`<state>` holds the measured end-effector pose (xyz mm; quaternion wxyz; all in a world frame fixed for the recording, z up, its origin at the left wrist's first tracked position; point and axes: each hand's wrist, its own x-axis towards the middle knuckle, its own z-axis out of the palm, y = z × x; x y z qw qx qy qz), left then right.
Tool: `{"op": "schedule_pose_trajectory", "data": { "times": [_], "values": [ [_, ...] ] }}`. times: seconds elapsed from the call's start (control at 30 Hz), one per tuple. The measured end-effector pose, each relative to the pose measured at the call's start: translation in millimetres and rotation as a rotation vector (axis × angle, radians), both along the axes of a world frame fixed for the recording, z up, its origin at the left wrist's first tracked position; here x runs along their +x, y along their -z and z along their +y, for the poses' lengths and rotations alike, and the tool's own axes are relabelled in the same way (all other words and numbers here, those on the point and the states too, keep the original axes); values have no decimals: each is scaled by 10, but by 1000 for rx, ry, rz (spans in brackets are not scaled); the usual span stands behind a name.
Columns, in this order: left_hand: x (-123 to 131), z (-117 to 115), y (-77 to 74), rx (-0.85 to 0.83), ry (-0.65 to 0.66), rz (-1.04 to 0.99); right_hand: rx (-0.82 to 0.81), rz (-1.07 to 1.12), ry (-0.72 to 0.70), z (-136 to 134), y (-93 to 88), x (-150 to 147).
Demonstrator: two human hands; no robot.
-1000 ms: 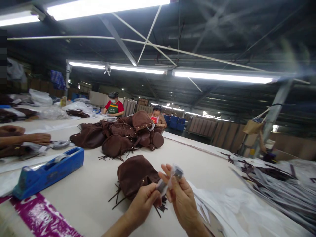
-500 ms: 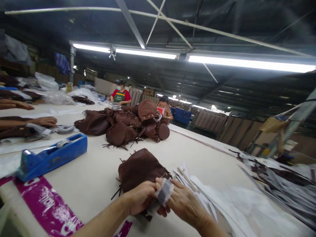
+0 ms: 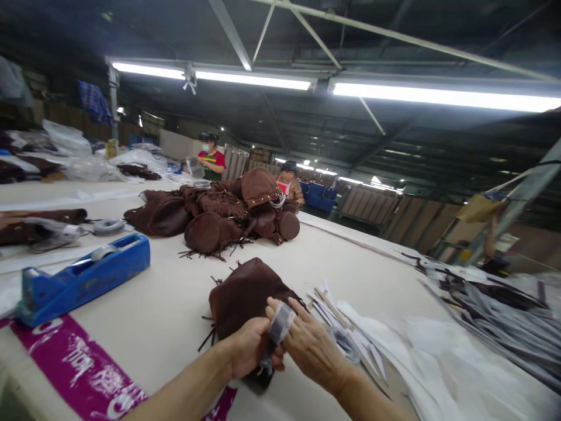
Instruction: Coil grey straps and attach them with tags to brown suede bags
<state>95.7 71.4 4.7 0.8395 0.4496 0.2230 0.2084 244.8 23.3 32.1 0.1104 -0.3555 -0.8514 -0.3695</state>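
Observation:
A dark brown leather bag (image 3: 249, 290) with thin fringe and metal eyelets lies on the table in front of me. At its near right side, a small piece in cloudy plastic wrap (image 3: 281, 323) is between my hands. My left hand (image 3: 248, 349) is closed on the lower part of the wrapped piece, its thumb pressed inward. Across from it, my right hand (image 3: 312, 346) has its fingers curled around the same piece. Part of the bag beneath my hands is hidden.
A blue tape dispenser (image 3: 85, 279) stands left, by purple printed plastic (image 3: 79, 368). Brown bags (image 3: 219, 213) are heaped ahead. Paper strips (image 3: 328, 307), a grey coil (image 3: 344, 345) and white sheeting (image 3: 442, 362) lie right, with wrapped straps (image 3: 504, 316) beyond. Two people work opposite.
My hands have moved slightly up and left with the wrapped piece. The other person's hands at the left have gone from view. A person opposite now holds up something clear.

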Motion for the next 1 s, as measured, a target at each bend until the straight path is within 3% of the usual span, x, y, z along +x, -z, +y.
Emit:
{"op": "schedule_pose_trajectory", "data": {
  "times": [0.1, 0.23, 0.33, 0.43, 0.6, 0.67, 0.73, 0.9, 1.0],
  "values": [
    [-7, -121, -81, 207, -124, 2, -29, 8, -30, -161, -23, 101],
    [-91, -214, -172, 714, -352, 45, -64, 208, -22, -532, 267, 338],
    [-131, -263, -157, 1111, -391, 185, -255, 944, 139, -755, 459, 320],
    [-104, -330, -71, 1382, -325, 293, -601, 1670, 230, -818, 386, 67],
    [-64, -389, 28, 1650, -273, 431, -951, 2159, 98, -718, 62, -273],
    [-61, -394, 36, 1738, -251, 483, -1080, 2263, 60, -696, 34, -287],
    [-53, -406, 58, 1812, -233, 508, -1135, 2287, 111, -689, 62, -257],
    [6, -466, 268, 1917, -261, 513, -1075, 2285, 187, -708, 198, -161],
    [42, -479, 402, 1887, -269, 458, -997, 2309, 205, -741, 256, -123]
  ]
}}
